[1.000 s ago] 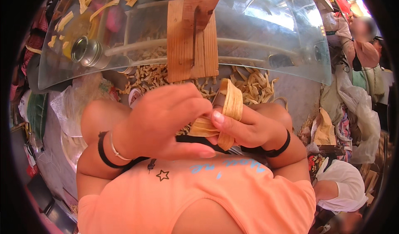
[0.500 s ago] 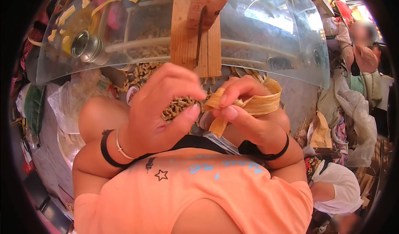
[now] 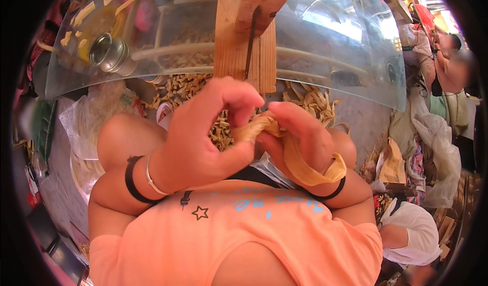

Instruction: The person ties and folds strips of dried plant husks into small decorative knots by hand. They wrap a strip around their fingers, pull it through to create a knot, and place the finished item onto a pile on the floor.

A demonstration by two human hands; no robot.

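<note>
A yellowish, dry husk-like strip (image 3: 296,166) is stretched and twisted between my hands, above my lap. My left hand (image 3: 208,133) is curled, its thumb and fingers closed on the twisted end. Its fingertips partly hide that end. My right hand (image 3: 305,138) grips the strip a little farther along. From there a loose, flat tail loops down past the right palm toward the wrist. Below and between the hands lie many short cut pieces of similar dry material (image 3: 221,131).
A glass tabletop (image 3: 351,57) spans the far side. On it stand a wooden block (image 3: 259,57) with a thin metal piece and a metal-rimmed jar (image 3: 109,55). Loose strips (image 3: 310,103) lie beneath its edge. Plastic sheeting (image 3: 437,149) and other people are at right.
My left hand has moved in and closed on the strip, where it was apart before. The strip's tail has swung down beside my right palm.
</note>
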